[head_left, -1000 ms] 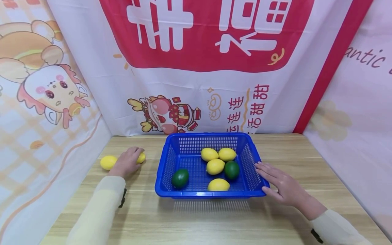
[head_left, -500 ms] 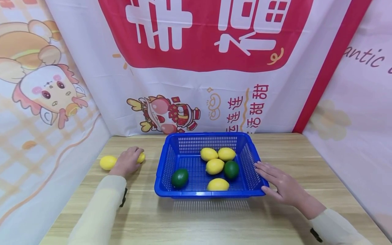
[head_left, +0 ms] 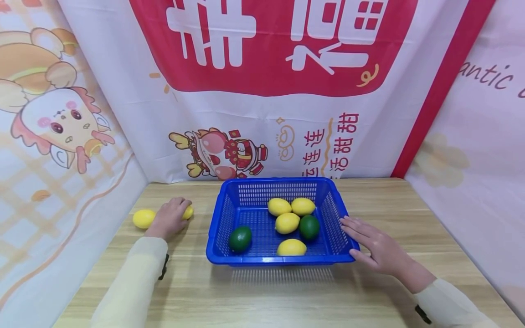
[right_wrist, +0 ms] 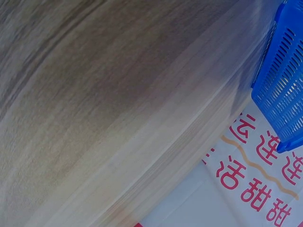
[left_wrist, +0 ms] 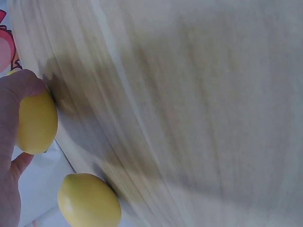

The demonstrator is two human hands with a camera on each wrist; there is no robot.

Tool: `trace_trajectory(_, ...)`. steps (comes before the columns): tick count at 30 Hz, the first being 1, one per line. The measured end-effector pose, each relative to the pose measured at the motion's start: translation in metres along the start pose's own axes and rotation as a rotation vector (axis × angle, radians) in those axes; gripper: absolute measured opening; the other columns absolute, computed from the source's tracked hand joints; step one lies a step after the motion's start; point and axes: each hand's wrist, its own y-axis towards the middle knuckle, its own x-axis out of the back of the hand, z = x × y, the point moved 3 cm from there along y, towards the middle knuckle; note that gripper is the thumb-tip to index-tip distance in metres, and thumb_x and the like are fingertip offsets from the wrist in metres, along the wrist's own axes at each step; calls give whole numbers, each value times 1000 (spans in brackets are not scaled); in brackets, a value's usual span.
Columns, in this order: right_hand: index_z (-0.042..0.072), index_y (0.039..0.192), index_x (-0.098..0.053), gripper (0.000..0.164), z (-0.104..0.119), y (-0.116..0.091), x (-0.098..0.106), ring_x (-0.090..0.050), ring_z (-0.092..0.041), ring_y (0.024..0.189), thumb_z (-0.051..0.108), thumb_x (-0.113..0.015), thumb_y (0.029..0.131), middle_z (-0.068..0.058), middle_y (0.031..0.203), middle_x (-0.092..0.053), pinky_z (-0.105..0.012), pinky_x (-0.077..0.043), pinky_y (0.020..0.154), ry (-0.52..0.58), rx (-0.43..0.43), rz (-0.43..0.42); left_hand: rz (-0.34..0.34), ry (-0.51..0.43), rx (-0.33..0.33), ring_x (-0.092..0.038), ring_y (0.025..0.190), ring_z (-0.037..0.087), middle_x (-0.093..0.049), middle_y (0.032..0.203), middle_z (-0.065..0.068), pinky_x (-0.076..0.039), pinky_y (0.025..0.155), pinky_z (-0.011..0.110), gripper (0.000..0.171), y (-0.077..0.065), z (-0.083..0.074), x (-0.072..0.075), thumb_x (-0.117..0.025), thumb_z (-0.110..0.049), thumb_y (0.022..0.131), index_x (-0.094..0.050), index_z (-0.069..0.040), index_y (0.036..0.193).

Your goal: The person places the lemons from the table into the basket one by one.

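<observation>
On the left of the table, my left hand (head_left: 167, 219) holds a yellow lemon (left_wrist: 39, 124), fingers and thumb curled around it; the palm covers most of that lemon in the head view. A second lemon (head_left: 144, 219) lies just left of the hand. My right hand (head_left: 378, 248) rests with straight fingers against the right rim of a blue plastic basket (head_left: 283, 259). Inside the basket are several lemons (head_left: 287, 223) and two dark green avocados, one at the left (head_left: 240, 239) and another avocado (head_left: 309, 227) beside the lemons. The right wrist view shows the basket's side but no hand.
The wooden table (head_left: 197, 291) extends around the basket on all sides. Behind it hangs a white and red printed cloth (head_left: 262, 82), and patterned cloths enclose the left (head_left: 94, 200) and right (head_left: 471, 182) sides.
The head view has shifted very slightly. Both hands, the fruit and the basket otherwise keep their places.
</observation>
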Motion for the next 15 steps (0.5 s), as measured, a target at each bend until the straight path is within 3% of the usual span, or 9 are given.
trace_trajectory(15,4,136,-56,56,-1,-1,-2,-42,-27,134,29,-68,87,-10,145,-48,-19,-18,112,4,-9,-1,-187,33,-78,-54,107,44,-57,117,28,-47,86,59,53,-4,-1,9,-81,-9,74,-57,4,120)
